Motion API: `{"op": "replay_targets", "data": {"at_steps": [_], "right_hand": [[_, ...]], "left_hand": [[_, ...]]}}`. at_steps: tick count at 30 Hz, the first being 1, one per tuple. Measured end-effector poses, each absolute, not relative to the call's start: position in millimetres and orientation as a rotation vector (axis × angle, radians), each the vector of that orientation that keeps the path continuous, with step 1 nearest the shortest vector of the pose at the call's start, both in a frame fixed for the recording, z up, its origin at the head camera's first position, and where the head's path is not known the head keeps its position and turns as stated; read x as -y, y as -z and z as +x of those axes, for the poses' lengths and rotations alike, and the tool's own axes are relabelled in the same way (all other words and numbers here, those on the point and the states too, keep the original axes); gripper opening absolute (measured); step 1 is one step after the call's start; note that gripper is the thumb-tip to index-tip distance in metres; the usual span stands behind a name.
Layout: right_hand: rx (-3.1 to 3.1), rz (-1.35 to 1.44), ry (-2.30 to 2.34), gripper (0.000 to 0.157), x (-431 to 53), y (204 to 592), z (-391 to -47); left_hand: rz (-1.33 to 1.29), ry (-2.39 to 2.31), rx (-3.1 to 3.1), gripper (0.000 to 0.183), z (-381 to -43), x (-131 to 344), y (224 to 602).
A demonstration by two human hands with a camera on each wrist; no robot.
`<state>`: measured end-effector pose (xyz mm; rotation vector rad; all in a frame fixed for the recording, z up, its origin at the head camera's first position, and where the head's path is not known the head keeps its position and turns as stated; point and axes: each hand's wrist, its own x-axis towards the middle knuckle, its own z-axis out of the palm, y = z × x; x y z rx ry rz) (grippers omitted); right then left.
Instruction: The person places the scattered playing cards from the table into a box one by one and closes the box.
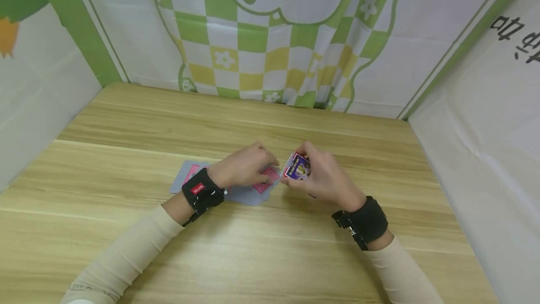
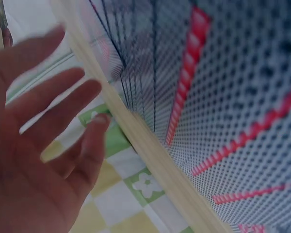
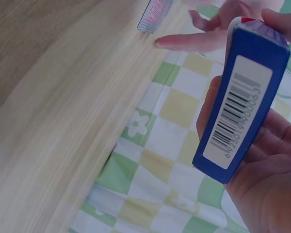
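Several playing cards (image 1: 249, 196) lie overlapped on the wooden table, patterned backs up with red centres and greyish borders. In the left wrist view the cards (image 2: 242, 107) loom large and blurred. My left hand (image 1: 242, 165) is over the cards, fingers loosely bent and apart, with nothing between them. At the right end of the spread, my right hand (image 1: 326, 177) grips a small blue card box (image 1: 298, 167) with a picture on its face. The right wrist view shows the box's barcode side (image 3: 240, 109), with thumb and fingers about it. Whether cards are inside is hidden.
The wooden table (image 1: 253, 252) runs back to a green, white and yellow checked cloth (image 1: 253, 55). White fabric walls (image 1: 476, 130) stand at both sides. Each wrist wears a black strap (image 1: 367, 222).
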<state>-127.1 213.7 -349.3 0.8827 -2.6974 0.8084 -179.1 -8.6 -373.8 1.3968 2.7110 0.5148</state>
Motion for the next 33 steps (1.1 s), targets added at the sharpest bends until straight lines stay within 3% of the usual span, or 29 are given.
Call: {"op": "replay_targets", "data": {"at_steps": [4, 12, 24, 33], "right_hand": [[2.7, 0.891, -0.827, 0.054, -213.6, 348.3, -127.0], [2.732, 0.894, -0.848, 0.055, -212.1, 348.7, -126.9], [2.732, 0.92, -0.819, 0.055, -210.3, 353.2, -126.3], [2.722, 0.953, -0.81, 0.054, -209.4, 353.9, -126.2]], "left_hand": [[1.381, -0.536, -2.601, 0.044, -178.8, 11.0, 373.8], [1.303, -0.467, -2.643, 0.049, -178.5, 12.1, 369.6], [1.222, -0.762, -2.301, 0.01, -185.5, 31.9, 348.8], [0.956, -1.237, -2.295, 0.018, -192.3, 41.5, 334.2]]}}
